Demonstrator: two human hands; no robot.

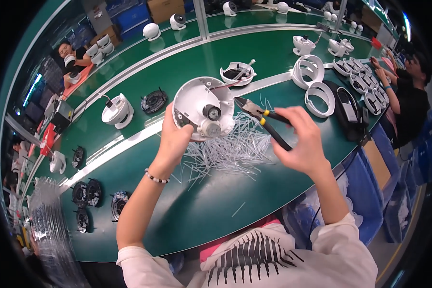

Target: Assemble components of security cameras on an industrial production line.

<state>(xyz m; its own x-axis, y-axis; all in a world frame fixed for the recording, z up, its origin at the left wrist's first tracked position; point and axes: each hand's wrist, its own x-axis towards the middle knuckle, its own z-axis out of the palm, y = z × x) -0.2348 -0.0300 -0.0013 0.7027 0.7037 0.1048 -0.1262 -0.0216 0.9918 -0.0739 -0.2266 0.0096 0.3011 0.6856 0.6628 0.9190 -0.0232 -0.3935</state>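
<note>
My left hand (175, 134) grips a round white camera housing (189, 98) by its lower left rim, thumb inside the rim. The open side faces me and shows a black-ringed round part, a pale round part and thin reddish wires. My right hand (303, 139) holds diagonal cutters (254, 110) with black and yellow handles, spread apart. Their jaws point left, close to the housing's right edge; I cannot tell whether they touch it. Under the housing lies a loose heap of thin clear-white plastic strips (230, 153). Behind it rests another white shell (237, 74) with a black inside.
White rings (320, 99) and a black case-like object (345, 110) lie at the right. Black round circuit parts (93, 192) sit at the left, beside stacked clear plastic trays (50, 216). White camera units (117, 111) stand on the green belt (144, 69). Other people work at both sides.
</note>
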